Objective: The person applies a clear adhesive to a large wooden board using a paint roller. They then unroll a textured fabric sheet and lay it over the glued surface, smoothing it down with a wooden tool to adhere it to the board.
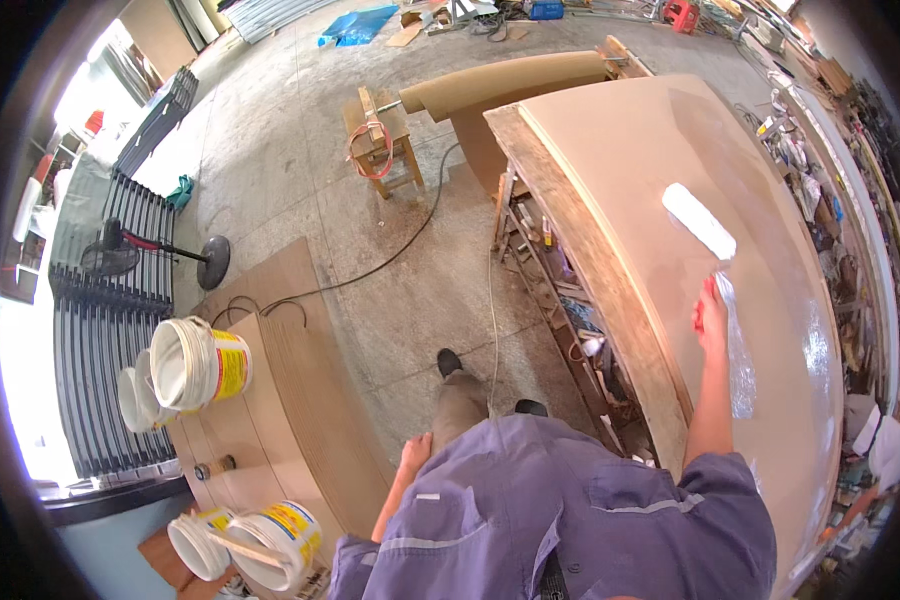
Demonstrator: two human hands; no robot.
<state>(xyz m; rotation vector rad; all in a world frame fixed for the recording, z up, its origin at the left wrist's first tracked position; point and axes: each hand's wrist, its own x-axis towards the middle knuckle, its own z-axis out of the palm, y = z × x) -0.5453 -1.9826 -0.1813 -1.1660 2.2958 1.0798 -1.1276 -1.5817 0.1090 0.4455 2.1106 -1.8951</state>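
My right hand (708, 315) is closed around the red handle of a paint roller (699, 222), whose white sleeve lies against a large brown board (610, 130) on the right. Wet, glossy streaks run over the board beside and below the roller, and a darker damp patch shows toward its far right edge. At my left thigh hangs my left hand (416, 453), its fingers curled in, with nothing seen in them.
A workbench (570, 200) with cluttered shelves supports the board. To the left, white buckets (185, 365) stand on stacked brown sheets (310, 400), near a fan (213, 262) and black racks (110, 330). A hose (370, 272) crosses the concrete floor toward a wooden stool (378, 135). Clutter lines the right.
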